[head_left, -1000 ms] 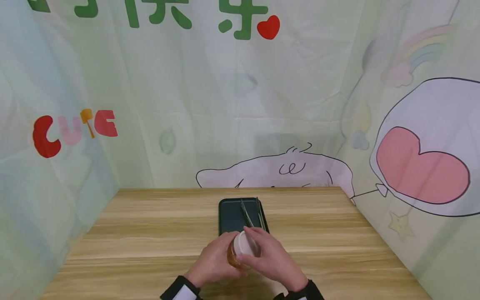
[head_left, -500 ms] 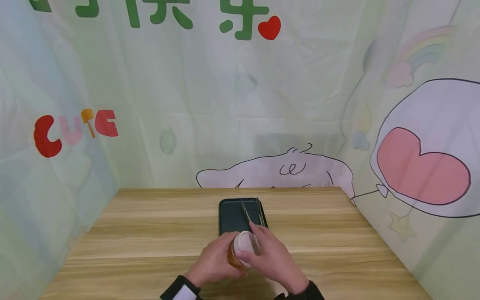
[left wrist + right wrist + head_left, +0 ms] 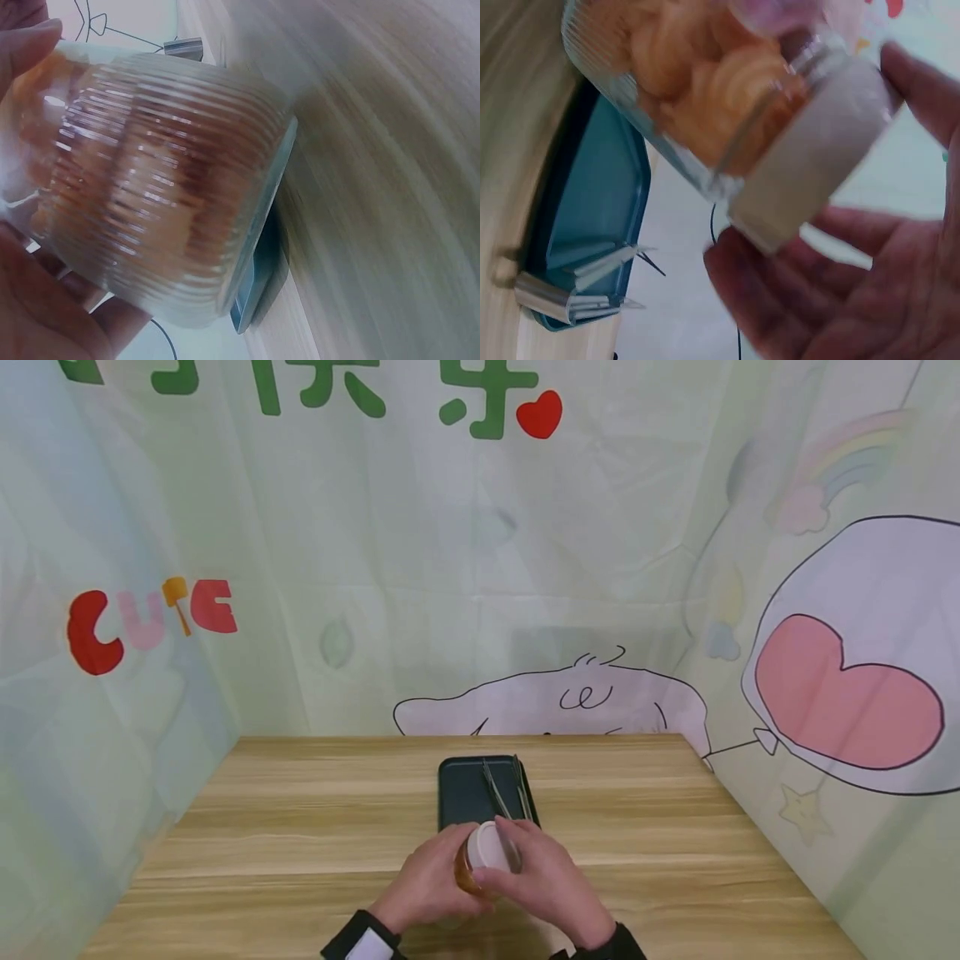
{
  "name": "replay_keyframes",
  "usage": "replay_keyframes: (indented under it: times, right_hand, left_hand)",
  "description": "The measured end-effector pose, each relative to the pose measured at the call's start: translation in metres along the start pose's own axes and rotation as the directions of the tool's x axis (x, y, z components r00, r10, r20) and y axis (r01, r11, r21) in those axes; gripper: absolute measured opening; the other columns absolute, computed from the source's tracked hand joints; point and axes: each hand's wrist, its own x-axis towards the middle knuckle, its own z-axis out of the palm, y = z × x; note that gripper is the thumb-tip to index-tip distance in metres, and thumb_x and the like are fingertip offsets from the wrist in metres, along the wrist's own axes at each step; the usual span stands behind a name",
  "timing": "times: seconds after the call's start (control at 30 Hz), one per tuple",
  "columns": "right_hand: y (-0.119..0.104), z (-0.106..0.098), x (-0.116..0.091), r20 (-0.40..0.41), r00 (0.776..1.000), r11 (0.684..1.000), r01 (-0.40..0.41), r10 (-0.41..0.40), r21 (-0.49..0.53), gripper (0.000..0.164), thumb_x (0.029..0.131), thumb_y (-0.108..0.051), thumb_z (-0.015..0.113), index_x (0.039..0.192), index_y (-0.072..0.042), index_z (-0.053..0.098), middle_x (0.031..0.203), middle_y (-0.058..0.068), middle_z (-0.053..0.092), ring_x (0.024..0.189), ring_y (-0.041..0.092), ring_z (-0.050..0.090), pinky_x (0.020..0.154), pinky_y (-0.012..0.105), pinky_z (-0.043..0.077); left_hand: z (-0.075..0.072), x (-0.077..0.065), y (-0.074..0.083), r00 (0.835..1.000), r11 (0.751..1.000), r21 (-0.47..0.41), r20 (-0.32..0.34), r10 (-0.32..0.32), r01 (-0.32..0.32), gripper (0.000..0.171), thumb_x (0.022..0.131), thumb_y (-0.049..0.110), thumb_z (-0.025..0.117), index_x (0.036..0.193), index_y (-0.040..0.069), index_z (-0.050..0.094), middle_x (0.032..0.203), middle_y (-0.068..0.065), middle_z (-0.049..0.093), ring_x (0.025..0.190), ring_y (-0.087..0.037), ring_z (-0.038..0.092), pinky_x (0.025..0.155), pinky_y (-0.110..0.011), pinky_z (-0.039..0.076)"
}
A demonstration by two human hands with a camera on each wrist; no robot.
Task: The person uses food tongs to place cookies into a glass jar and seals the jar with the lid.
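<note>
In front of the tray, a clear ribbed jar (image 3: pixel 165 180) is held tilted, its white screw lid (image 3: pixel 489 850) turned towards the right. Orange-brown, swirl-shaped pieces fill it. My left hand (image 3: pixel 431 878) grips the jar's body, thumb on one side and fingers round the other. From the right side my right hand (image 3: pixel 551 881) grips the lid between thumb and fingers. The right wrist view shows the lid's edge (image 3: pixel 817 150) between the fingertips, with the lid still against the jar's mouth.
Beyond the hands, a dark blue-green rectangular tray (image 3: pixel 463 789) lies on the wooden table (image 3: pixel 315 810). Slim metal tong-like tools (image 3: pixel 497 789) rest along its right side. A printed cloth (image 3: pixel 360 568) hangs behind the table and down both sides.
Half a second ago the right fingers reached further forward over the lid; now they have drawn back and curled round its edge again. The left hand and jar stay almost in place.
</note>
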Motion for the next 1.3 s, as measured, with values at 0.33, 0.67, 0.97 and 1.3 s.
replay_keyframes:
  times: [0.33, 0.67, 0.97, 1.3]
  right_hand:
    - [-0.005, 0.005, -0.001, -0.079, 0.996, 0.998, -0.050, 0.046, -0.046, 0.087, 0.080, -0.066, 0.068, 0.142, -0.007, 0.050, 0.138, 0.021, 0.054, 0.108, 0.030, 0.061, 0.080, 0.049, 0.057]
    - [0.004, -0.010, 0.000, 0.091, 0.985, 0.989, 0.147, -0.148, 0.023, 0.078, 0.083, -0.053, 0.072, 0.148, -0.019, 0.045, 0.150, 0.014, 0.045, 0.121, 0.031, 0.054, 0.087, 0.048, 0.053]
    - [-0.006, 0.004, 0.002, -0.077, 0.994, 0.994, -0.078, 0.072, -0.076, 0.079, 0.081, -0.065, 0.067, 0.132, -0.006, 0.060, 0.121, 0.017, 0.065, 0.094, 0.023, 0.062, 0.074, 0.043, 0.057]
    - [0.001, -0.001, -0.001, -0.012, 0.999, 0.998, 0.035, -0.036, -0.046, 0.087, 0.082, -0.063, 0.067, 0.147, -0.010, 0.045, 0.143, 0.020, 0.051, 0.112, 0.029, 0.059, 0.082, 0.048, 0.055]
  left_hand:
    - [0.000, 0.000, -0.001, 1.000, 1.000, -0.016, -0.008, 0.019, -0.019, 0.075, 0.061, 0.042, 0.091, 0.127, 0.035, 0.055, 0.113, 0.011, 0.061, 0.097, -0.009, 0.057, 0.081, -0.031, 0.054]
    - [-0.002, -0.001, 0.001, 1.000, 1.000, 0.000, 0.007, 0.009, -0.009, 0.082, 0.062, 0.044, 0.089, 0.135, 0.034, 0.051, 0.121, 0.007, 0.060, 0.102, -0.012, 0.057, 0.081, -0.031, 0.054]
    - [-0.001, 0.001, 0.002, 1.000, 0.999, -0.032, 0.013, 0.006, -0.006, 0.074, 0.062, 0.039, 0.091, 0.127, 0.036, 0.055, 0.115, 0.010, 0.060, 0.098, -0.009, 0.056, 0.082, -0.032, 0.054]
    - [-0.001, 0.000, 0.000, 0.999, 0.999, -0.017, 0.004, 0.035, -0.035, 0.076, 0.063, 0.043, 0.090, 0.129, 0.034, 0.054, 0.119, 0.009, 0.061, 0.102, -0.011, 0.056, 0.083, -0.032, 0.053]
